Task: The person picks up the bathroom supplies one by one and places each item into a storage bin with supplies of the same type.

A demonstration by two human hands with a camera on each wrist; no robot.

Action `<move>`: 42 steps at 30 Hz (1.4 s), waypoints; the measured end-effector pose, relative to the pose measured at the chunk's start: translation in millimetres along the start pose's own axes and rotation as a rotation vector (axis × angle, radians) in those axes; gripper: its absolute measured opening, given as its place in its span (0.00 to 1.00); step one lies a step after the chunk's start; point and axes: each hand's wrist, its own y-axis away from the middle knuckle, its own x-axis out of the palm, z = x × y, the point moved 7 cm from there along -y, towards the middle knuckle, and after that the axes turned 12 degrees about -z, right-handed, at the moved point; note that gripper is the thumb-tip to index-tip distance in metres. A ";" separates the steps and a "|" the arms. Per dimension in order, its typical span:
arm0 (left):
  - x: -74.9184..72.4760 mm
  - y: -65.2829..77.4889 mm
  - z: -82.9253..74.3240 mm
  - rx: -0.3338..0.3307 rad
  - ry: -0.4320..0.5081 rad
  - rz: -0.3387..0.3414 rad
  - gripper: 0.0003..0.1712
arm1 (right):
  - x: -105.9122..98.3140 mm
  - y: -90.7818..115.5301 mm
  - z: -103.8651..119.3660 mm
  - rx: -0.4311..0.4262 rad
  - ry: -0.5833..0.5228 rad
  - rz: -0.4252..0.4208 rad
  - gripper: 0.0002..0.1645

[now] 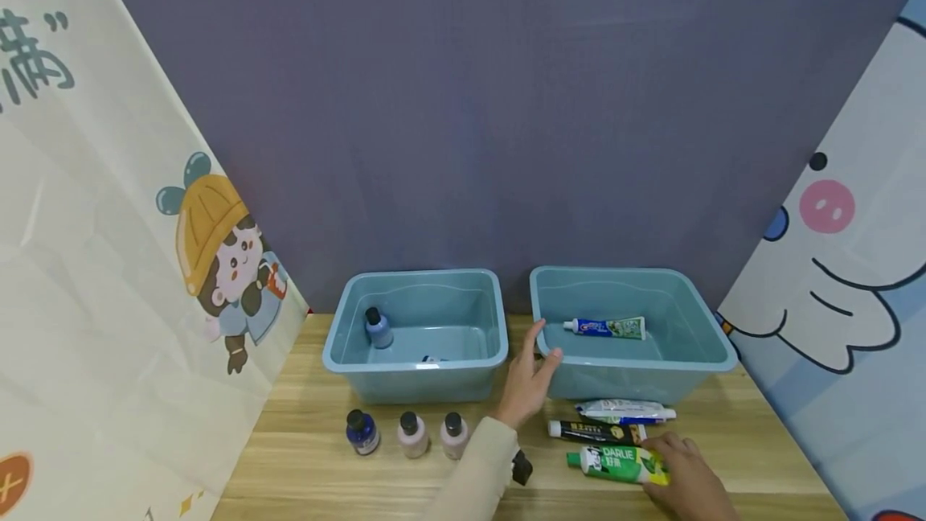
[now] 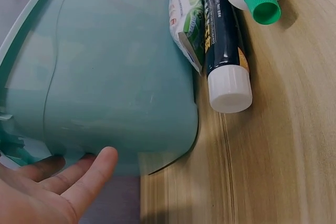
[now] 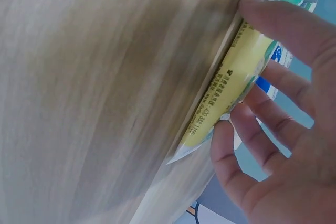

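My right hand (image 1: pixel 686 477) is nearer, grip pinching the tail of the green-and-yellow tube (image 1: pixel 615 464) on the table (image 1: pixel 304 457); long axis runs leftward, cap (image 1: pixel 574 459) toward the left edge. Left hand (image 1: pixel 526 384) spread against the right bin (image 1: pixel 622 383).

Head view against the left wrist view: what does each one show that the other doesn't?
Only the head view shows the left bin with a pale blue bottle inside, three dark-capped bottles in front of it, and a blue-and-green tube inside the right bin.

Only the left wrist view shows the end faces of the green cap and white cap.

Both share the left hand at the right bin, plus the silver-white tube, black tube and green tube.
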 end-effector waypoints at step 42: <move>2.9 -0.2 4.8 0.004 -0.001 0.005 0.34 | -5.1 2.0 8.2 -0.079 0.020 0.011 0.34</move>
